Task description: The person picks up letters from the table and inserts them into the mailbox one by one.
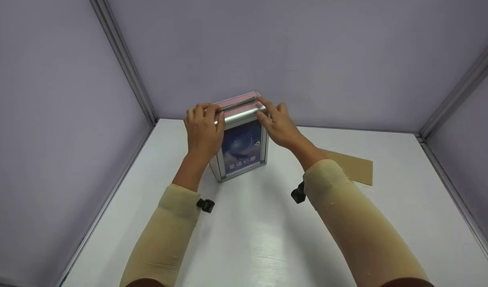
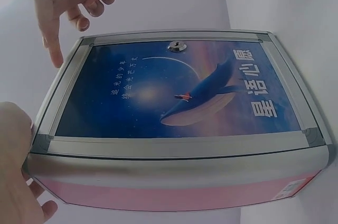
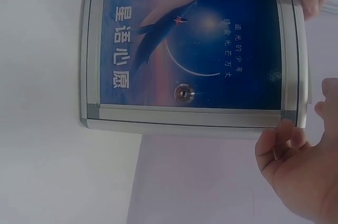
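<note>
A lockable metal-framed box with a pink top stands upright on the white table. Its front carries a blue whale picture and a small round lock. Along the middle of the top runs a thin pale strip. My left hand grips the top left end, fingers bent over the top and thumb down at the front edge. At the top right corner, my right hand touches the box with its thumb, its index finger reaching the strip's end. In the left wrist view its other fingers hang loosely beside the box.
A flat brown board lies on the white table to the right, partly behind my right forearm. Grey-white panels with metal edge rails enclose the table at the back and both sides.
</note>
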Tool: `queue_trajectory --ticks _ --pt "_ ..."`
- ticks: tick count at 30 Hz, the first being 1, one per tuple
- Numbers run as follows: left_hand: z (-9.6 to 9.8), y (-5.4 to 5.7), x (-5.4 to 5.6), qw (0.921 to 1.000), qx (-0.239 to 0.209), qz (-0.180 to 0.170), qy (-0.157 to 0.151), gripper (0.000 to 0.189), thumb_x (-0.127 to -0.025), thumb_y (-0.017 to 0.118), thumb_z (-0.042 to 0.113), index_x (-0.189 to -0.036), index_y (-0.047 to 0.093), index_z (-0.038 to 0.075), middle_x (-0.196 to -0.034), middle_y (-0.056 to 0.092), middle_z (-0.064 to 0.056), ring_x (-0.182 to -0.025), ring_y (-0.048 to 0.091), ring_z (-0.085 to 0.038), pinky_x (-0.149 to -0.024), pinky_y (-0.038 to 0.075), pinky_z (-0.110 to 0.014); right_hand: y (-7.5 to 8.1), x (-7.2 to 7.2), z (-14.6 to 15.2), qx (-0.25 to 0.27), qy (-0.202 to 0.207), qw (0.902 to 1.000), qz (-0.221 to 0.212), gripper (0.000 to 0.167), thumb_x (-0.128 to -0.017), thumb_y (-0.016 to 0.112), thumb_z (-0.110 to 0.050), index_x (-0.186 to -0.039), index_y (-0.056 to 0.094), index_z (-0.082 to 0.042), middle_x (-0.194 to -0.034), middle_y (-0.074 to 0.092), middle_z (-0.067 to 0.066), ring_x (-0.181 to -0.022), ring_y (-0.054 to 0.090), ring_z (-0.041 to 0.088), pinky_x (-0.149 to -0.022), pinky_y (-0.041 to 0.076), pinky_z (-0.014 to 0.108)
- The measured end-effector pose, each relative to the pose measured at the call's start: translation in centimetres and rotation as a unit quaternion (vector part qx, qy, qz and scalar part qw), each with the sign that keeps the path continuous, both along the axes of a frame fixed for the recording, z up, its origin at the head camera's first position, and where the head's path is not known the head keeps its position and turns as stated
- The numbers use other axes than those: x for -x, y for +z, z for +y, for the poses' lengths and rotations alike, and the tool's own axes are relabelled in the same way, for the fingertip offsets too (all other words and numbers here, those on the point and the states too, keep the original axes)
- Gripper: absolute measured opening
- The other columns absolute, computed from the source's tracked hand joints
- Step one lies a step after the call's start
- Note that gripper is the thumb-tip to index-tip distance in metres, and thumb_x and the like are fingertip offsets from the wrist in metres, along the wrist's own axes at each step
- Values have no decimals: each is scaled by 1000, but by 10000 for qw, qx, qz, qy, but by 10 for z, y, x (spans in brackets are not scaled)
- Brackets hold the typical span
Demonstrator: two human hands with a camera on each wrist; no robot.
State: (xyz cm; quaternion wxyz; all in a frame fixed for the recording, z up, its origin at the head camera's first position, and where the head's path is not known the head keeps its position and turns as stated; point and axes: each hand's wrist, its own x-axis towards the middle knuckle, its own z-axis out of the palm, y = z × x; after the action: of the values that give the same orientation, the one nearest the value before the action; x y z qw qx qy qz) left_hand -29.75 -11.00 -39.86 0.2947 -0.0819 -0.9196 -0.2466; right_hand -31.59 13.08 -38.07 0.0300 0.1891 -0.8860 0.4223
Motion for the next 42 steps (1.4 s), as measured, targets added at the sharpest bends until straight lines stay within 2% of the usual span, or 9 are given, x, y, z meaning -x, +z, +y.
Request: queue_trajectory --ticks 5,8,12,17,21,25,31,37,42 --pt "0 -1 -1 10000 -15 21 57 41 -117 45 41 -132 69 13 -143 60 -12 -130 49 -36 -112 40 -55 -5 0 3 5 -79 10000 -40 59 -117 42 -46 -172 28 -30 -117 32 8 -99 38 23 -86 38 41" --pt "3 -3 -3 9998 -112 170 59 38 -116 47 38 -132 69 12 -142 61 -13 -129 50 -35 -111 39 -54 -10 0 7 170 -205 9996 -18 59 -117 44 -45 -171 29 -28 -122 38 13 -102 43 24 -88 41 42" --pt "12 -7 -8 9969 -438 647 4 28 -113 54 28 -131 67 11 -136 62 -13 -124 50 -35 -108 39 -53 -17 0 17 482 -335 9983 66 58 -117 45 -41 -170 30 -25 -125 44 16 -104 49 25 -90 44 42" --pt "32 -16 -18 9859 -798 1435 -334 22 -106 60 14 -127 61 8 -127 61 -14 -117 54 -33 -106 43 -52 -27 1 34 691 -454 9966 -19 56 -118 44 -36 -170 30 -23 -126 45 14 -100 51 23 -88 51 38" --pt "51 -25 -26 9795 -903 1661 -703 24 -103 62 7 -127 56 7 -123 62 -13 -115 57 -29 -104 50 -46 -37 2 52 755 -549 9955 -129 56 -118 44 -36 -170 30 -22 -128 45 15 -96 51 21 -87 54 36" --pt "69 -38 -32 9800 -1090 1324 -1008 24 -104 61 7 -128 54 7 -121 62 -11 -113 58 -25 -99 55 -38 -51 1 70 715 -655 9951 -185 57 -118 43 -35 -170 29 -18 -128 48 17 -92 55 22 -84 53 35" --pt "88 -61 -37 9824 -1333 587 -1169 23 -107 60 13 -129 55 9 -120 63 -9 -111 62 -23 -93 60 -37 -74 -3 103 809 -876 9921 -393 59 -117 45 -33 -170 28 -15 -122 51 15 -89 60 24 -77 53 27" --pt "110 -85 -37 9745 -1751 -26 -1406 23 -104 62 9 -127 56 7 -116 65 -8 -108 66 -23 -91 60 -36 -97 -8 143 816 -1266 9874 -494 60 -116 50 -28 -169 29 -7 -124 50 19 -87 60 20 -74 52 19" --pt "127 -102 -39 9677 -1924 -522 -1541 24 -104 64 9 -127 56 9 -116 66 -7 -107 67 -22 -93 61 -35 -114 -20 177 778 -1727 9794 -706 64 -114 51 -30 -170 28 -8 -131 47 20 -93 58 17 -77 51 18"
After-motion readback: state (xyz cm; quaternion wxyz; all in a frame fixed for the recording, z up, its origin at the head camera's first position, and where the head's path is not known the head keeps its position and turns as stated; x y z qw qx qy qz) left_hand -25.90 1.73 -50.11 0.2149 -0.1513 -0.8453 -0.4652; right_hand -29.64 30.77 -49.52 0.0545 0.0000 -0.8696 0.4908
